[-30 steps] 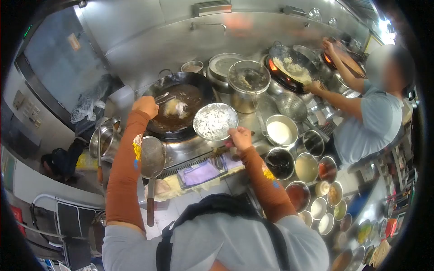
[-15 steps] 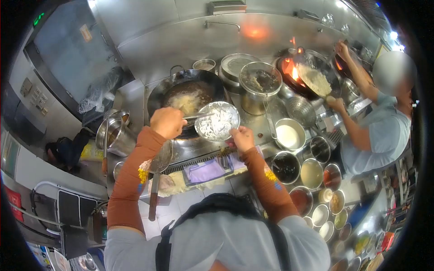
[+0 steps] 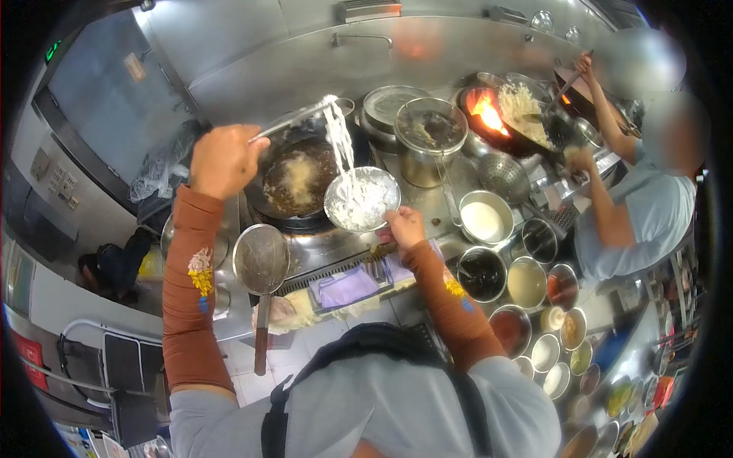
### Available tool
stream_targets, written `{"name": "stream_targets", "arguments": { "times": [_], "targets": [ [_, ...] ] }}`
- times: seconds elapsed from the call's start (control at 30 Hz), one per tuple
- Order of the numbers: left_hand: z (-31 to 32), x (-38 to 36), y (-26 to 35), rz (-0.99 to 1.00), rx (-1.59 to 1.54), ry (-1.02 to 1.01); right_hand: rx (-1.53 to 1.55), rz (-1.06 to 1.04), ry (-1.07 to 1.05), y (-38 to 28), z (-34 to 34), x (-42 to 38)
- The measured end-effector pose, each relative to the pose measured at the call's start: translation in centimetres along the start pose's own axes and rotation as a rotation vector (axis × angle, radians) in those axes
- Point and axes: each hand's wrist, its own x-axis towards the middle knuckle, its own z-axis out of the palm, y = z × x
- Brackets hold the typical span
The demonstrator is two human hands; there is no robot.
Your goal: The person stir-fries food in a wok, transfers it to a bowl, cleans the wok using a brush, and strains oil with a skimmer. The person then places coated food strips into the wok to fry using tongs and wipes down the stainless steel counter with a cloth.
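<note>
My left hand (image 3: pixel 227 162) is closed around a pair of chopsticks (image 3: pixel 294 120), raised above the wok. From their tips hang long white floury strips (image 3: pixel 340 141), whose lower ends reach into a metal bowl (image 3: pixel 374 220). White powder and coated pieces lie in that bowl. My right hand (image 3: pixel 406 227) grips the bowl's right rim between thumb and fingers, holding it tilted near the wok's right side. In the black wok (image 3: pixel 259 200), dark oil (image 3: pixel 317 191) bubbles with pale foam in the middle.
A wooden-handled strainer (image 3: pixel 261 263) lies left of the bowl. A strainer pot (image 3: pixel 422 164), a pot of white liquid (image 3: pixel 485 221) and several sauce containers (image 3: pixel 527 286) stand to the right. Beyond them, a co-worker (image 3: pixel 637 221) tosses food over an open flame (image 3: pixel 486 111).
My left hand has risen and moved left, lifting white strips out of the bowl with the chopsticks. My right hand still holds the bowl. The co-worker's pan has moved.
</note>
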Motion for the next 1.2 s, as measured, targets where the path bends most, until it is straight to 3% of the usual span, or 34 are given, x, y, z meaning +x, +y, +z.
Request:
{"name": "stream_targets", "arguments": {
  "times": [0.37,0.57,0.8,1.07,1.2],
  "targets": [
    [-1.1,6.3,-4.3,-0.078,0.017,0.181,-0.043,0.007,0.017,0.6,-1.4,0.3],
    [0.2,7.5,-5.6,-0.088,0.075,0.124,-0.009,0.016,0.062,1.1,-2.2,-0.1],
    [6.2,0.7,-4.1,-0.165,-0.016,-0.054,0.013,0.054,0.112,-0.4,-4.1,-2.8],
    [18.8,0.7,-4.7,-0.274,0.02,-0.425,-0.014,0.034,0.147,0.0,-5.2,-3.2],
    [20.5,2.3,-5.0,-0.323,0.013,-0.482,-0.04,0.022,0.131,-0.6,-4.8,-3.3]
  ]
}}
